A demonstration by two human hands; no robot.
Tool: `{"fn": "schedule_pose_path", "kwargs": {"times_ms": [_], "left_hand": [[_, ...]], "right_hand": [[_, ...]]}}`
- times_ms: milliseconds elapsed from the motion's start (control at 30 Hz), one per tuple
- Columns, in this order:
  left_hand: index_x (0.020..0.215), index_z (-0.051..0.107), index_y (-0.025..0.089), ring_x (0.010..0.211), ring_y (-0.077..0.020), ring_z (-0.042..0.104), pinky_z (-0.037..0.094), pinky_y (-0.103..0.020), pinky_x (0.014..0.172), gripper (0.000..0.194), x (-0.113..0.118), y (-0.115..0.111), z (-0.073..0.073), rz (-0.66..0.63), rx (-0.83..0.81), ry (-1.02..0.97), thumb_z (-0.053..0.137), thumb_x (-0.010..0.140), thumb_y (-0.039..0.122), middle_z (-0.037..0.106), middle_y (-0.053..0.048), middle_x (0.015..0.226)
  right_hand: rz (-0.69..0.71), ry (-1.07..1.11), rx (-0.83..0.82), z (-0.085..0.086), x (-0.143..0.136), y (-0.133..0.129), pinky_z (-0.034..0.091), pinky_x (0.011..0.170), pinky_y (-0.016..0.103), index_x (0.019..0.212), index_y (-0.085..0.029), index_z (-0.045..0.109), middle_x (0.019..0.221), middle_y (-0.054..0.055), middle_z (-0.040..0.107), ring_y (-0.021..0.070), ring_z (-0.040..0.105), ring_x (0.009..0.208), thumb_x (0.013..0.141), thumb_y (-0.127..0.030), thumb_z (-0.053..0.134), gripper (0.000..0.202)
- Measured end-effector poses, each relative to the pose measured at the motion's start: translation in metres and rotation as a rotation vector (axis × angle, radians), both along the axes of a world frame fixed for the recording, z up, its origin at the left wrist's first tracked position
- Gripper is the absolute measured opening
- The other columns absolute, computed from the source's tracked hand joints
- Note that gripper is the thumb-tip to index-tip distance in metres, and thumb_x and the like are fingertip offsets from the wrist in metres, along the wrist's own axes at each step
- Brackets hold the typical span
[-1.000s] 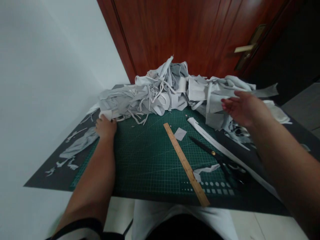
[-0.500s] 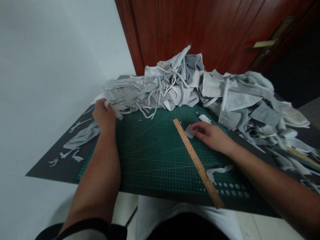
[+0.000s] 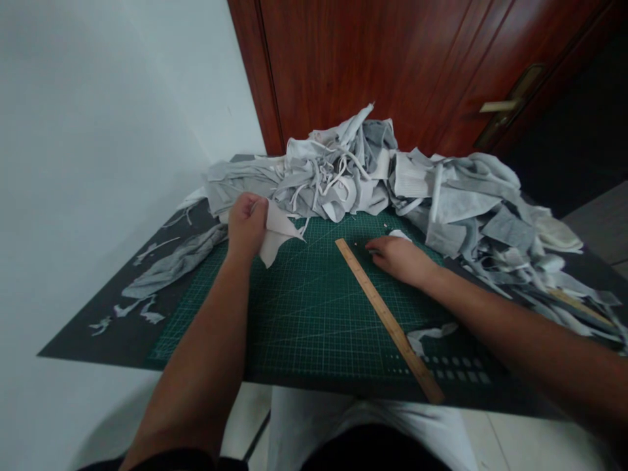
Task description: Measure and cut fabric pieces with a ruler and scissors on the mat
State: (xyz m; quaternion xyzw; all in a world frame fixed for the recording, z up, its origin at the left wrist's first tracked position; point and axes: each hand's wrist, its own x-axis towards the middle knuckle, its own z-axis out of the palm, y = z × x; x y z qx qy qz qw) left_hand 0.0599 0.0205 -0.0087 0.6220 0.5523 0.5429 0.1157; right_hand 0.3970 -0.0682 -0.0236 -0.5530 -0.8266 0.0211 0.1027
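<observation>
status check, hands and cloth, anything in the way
Left hand gripping pale pointed fabric scrap. Right hand curled, contents unclear. Long tan wooden ruler between hands, on green gridded cutting mat.

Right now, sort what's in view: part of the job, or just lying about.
Probably part of the job:
- pale cloth piece, held in the left hand
- green cutting mat
- wooden ruler, near the right hand
- fabric heap of similar cloth

Seemingly just lying about:
- crumpled grey cloth, far left
- small torn scraps beside it
- pale strip by the ruler
</observation>
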Motion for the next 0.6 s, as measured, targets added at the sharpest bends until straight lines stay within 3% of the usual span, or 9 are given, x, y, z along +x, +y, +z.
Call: {"fn": "schedule_pose_path", "kwargs": {"times_ms": [100,167,267,300,433,533,600], "left_hand": [[0.082,0.065,0.020,0.070,-0.0149,0.055,0.044,-0.026,0.065,0.015,0.007,-0.004,0.004,-0.205,-0.131,-0.097,0.062,0.086,0.034,0.059,0.001,0.072],[0.081,0.065,0.020,0.061,-0.0131,0.051,0.040,-0.025,0.058,0.015,0.015,-0.010,0.008,-0.320,-0.204,-0.180,0.063,0.085,0.034,0.057,0.002,0.068],[0.081,0.062,0.021,0.051,-0.0112,0.044,0.033,-0.024,0.049,0.016,0.032,-0.024,0.016,-0.437,-0.322,-0.256,0.067,0.083,0.036,0.055,0.003,0.063],[0.082,0.061,0.021,0.049,-0.0109,0.043,0.031,-0.023,0.048,0.017,0.039,-0.030,0.019,-0.481,-0.353,-0.253,0.069,0.082,0.037,0.055,0.003,0.062],[0.082,0.061,0.022,0.051,-0.0121,0.051,0.034,-0.024,0.049,0.024,0.065,-0.055,0.024,-0.720,-0.429,-0.179,0.078,0.076,0.037,0.061,0.003,0.065],[0.081,0.060,0.022,0.056,-0.0140,0.057,0.040,-0.025,0.053,0.026,0.075,-0.062,0.021,-0.890,-0.495,-0.204,0.081,0.073,0.035,0.065,0.003,0.066],[0.083,0.059,0.022,0.056,-0.0145,0.059,0.042,-0.025,0.053,0.030,0.075,-0.060,0.018,-0.955,-0.548,-0.226,0.083,0.071,0.035,0.066,0.003,0.067]], "right_hand": [[-0.243,0.170,0.192,0.038,0.033,0.015,0.052,0.087,0.037,0.117,-0.016,0.076,0.107,0.012,0.079,0.0255,0.072,0.094,0.092,-0.019,0.064,0.028],[-0.446,0.253,0.340,0.066,0.056,0.022,0.049,0.091,0.041,0.122,-0.009,0.074,0.112,0.020,0.076,0.0275,0.070,0.100,0.092,-0.022,0.068,0.034],[-0.461,0.284,0.484,0.088,0.061,0.011,0.041,0.105,0.049,0.133,-0.004,0.067,0.133,0.027,0.066,0.0337,0.059,0.123,0.084,-0.028,0.080,0.056],[-0.391,0.350,0.452,0.088,0.050,0.002,0.043,0.104,0.049,0.134,-0.005,0.065,0.133,0.025,0.066,0.0334,0.060,0.121,0.081,-0.031,0.084,0.062],[0.022,0.650,-0.029,0.064,-0.029,-0.039,0.054,0.085,0.039,0.147,-0.020,0.050,0.129,0.014,0.069,0.0271,0.069,0.101,0.078,-0.045,0.087,0.082],[0.075,0.622,-0.108,0.049,-0.074,-0.044,0.051,0.080,0.035,0.130,-0.016,0.061,0.104,0.009,0.072,0.0241,0.068,0.090,0.086,-0.039,0.080,0.053],[0.089,0.610,-0.077,0.046,-0.081,-0.034,0.048,0.081,0.033,0.114,-0.016,0.065,0.101,0.008,0.070,0.0236,0.065,0.093,0.083,-0.036,0.081,0.040]]}}
